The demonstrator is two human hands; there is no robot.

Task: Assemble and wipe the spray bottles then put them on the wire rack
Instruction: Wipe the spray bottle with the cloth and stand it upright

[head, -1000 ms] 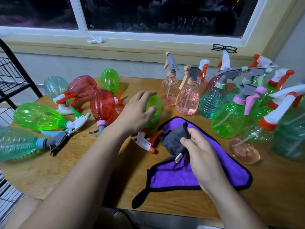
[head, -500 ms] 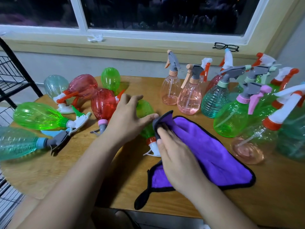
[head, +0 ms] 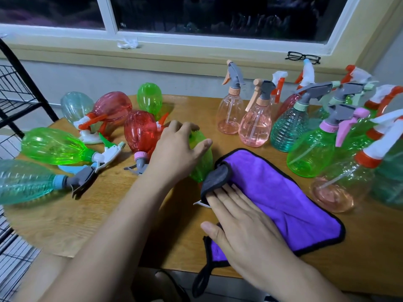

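A green spray bottle [head: 201, 158] lies on the wooden table [head: 65, 219] at the middle. My left hand [head: 176, 151] grips its body from above. A purple cloth [head: 281, 192] with black edging is spread to its right, one corner folded up grey against the bottle. My right hand [head: 242, 227] lies flat on the cloth with fingers straight, pressing the corner toward the bottle's neck. The bottle's white sprayer is mostly hidden under the cloth and my hands.
Several assembled bottles lie on their sides at the left, among them a red bottle [head: 139, 131] and a green bottle [head: 52, 146]. Several more stand upright at the right. A black wire rack [head: 15, 94] stands at the far left. Glasses [head: 303, 57] rest on the windowsill.
My left hand drew the green bottle closer and turned it. My right hand let go of the bunched cloth corner, spread the cloth out and flattened onto it against the bottle.
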